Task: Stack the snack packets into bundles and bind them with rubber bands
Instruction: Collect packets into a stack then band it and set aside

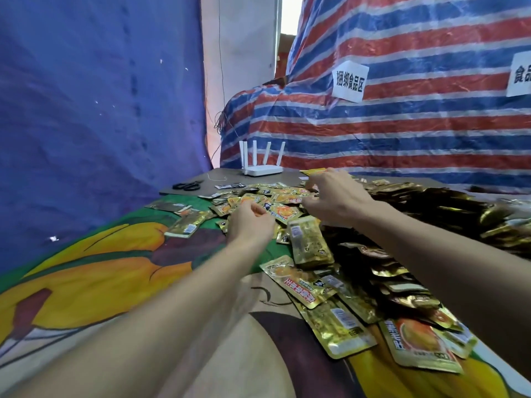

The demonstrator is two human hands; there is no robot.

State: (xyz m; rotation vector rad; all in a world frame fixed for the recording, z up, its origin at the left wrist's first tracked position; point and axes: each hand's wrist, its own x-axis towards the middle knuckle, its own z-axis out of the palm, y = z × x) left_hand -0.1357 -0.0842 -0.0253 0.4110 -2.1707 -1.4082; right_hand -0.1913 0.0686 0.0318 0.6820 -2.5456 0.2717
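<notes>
Bare forearms reach in from the bottom of the frame over a surface (pixel 86 282) covered with a colourful printed cloth. Gold snack packets (pixel 339 331) lie scattered from the lower right up to the centre. One thick stack of packets (pixel 309 244) sits just right of centre. The left hand (pixel 250 222) hovers at centre with its fingers loosely curled; whether they hold anything cannot be told. The right hand (pixel 336 196) reaches just beyond it, fingers bent down among the packets, its grip unclear. Black scissors (pixel 188 185) and a white router (pixel 260 169) sit higher up, before a striped tarp (pixel 402 133).
</notes>
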